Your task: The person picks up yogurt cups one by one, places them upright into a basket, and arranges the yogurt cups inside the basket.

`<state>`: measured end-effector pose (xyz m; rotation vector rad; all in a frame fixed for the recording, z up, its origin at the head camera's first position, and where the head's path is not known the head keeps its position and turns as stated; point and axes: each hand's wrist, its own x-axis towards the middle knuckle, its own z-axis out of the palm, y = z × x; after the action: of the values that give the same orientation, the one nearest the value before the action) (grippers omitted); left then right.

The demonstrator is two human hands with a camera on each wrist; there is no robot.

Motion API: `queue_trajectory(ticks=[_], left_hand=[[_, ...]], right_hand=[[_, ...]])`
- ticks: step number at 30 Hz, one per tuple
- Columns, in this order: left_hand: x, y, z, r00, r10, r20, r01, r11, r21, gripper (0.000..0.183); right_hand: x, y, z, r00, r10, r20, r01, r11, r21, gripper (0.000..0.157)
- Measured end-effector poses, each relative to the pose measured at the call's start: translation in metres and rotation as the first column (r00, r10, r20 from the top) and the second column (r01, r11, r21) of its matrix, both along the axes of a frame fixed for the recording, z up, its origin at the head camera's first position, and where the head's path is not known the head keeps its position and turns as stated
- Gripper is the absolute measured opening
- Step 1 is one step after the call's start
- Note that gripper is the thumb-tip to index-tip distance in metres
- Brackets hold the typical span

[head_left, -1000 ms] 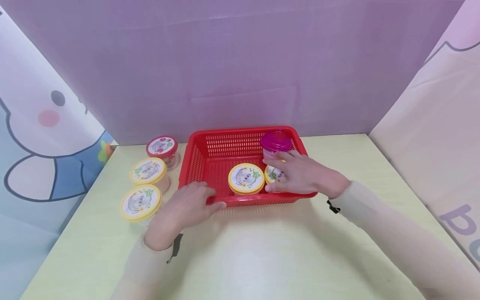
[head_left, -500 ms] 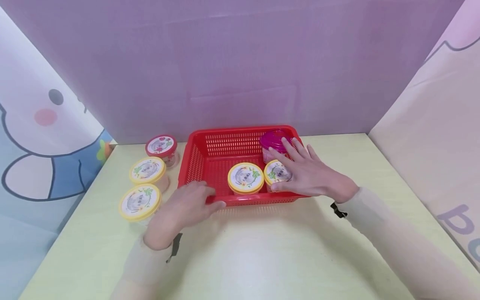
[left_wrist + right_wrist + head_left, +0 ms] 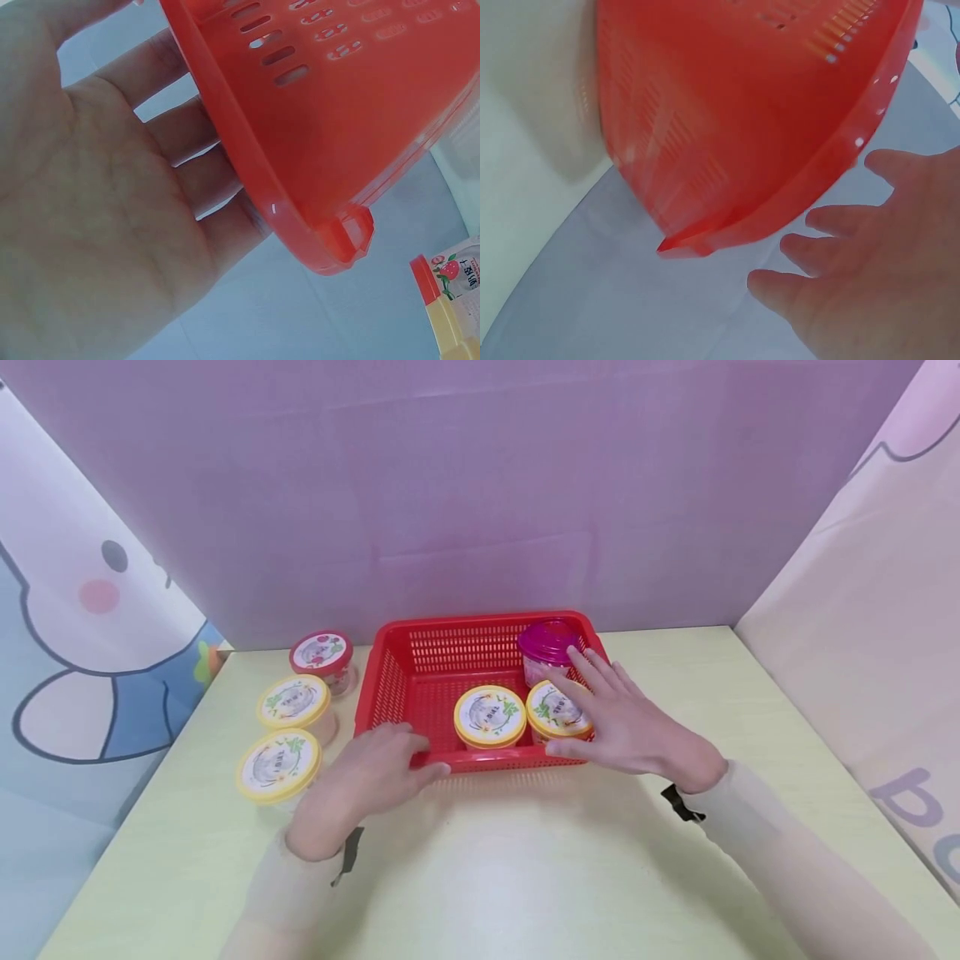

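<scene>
A red plastic basket (image 3: pixel 431 693) holds two yellow-lidded tubs and a tub with a magenta domed lid (image 3: pixel 547 642). My left hand (image 3: pixel 367 781) grips the basket's front left corner, its fingers over the rim and its thumb along the front; the rim hides the fingertips in the left wrist view. My right hand (image 3: pixel 633 722) spreads its fingers over the basket's right side, holding nothing. It partly covers the right yellow-lidded tub (image 3: pixel 551 710). Left of that tub sits the other yellow-lidded tub (image 3: pixel 490 717). The right wrist view shows its fingers (image 3: pixel 840 220) apart from the rim.
Left of the basket, a red-lidded tub (image 3: pixel 322 653) and two more yellow-lidded tubs, a middle tub (image 3: pixel 296 702) and a nearer tub (image 3: pixel 277 766), stand in a row on the pale table (image 3: pixel 480 877). A purple cloth wall (image 3: pixel 480 502) rises behind.
My right hand has spread its fingers and drawn back to the right and slightly toward me, uncovering more of the right yellow-lidded tub. My left hand stays at the basket corner.
</scene>
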<state>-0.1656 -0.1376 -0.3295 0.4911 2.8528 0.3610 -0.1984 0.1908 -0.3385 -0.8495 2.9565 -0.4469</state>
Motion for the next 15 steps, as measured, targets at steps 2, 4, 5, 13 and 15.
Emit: queue_trajectory(ticks=[2,4,5,13,15], left_hand=[[0.0,0.0,0.0,1.0,0.0,-0.001,0.0,1.0,-0.001,0.051],[0.0,0.0,0.0,1.0,-0.002,-0.002,0.002,1.0,-0.003,0.051],[0.0,0.001,0.0,1.0,-0.001,-0.003,0.001,1.0,-0.004,0.051],[0.0,0.001,-0.001,1.0,-0.007,-0.008,0.007,1.0,-0.008,0.052],[0.0,0.0,-0.001,1.0,-0.007,-0.009,0.007,1.0,-0.007,0.052]], right_hand=[[0.004,-0.001,0.0,1.0,-0.006,-0.002,0.006,1.0,-0.026,0.098],[0.009,-0.003,-0.001,1.0,-0.004,-0.004,0.004,0.999,-0.054,0.097],[0.011,-0.003,-0.003,1.0,0.001,-0.006,-0.001,0.998,-0.068,0.096],[0.027,-0.005,-0.012,0.997,-0.029,-0.073,0.022,0.995,-0.101,0.087],[0.03,-0.006,-0.013,0.994,-0.05,-0.098,0.041,0.995,-0.094,0.085]])
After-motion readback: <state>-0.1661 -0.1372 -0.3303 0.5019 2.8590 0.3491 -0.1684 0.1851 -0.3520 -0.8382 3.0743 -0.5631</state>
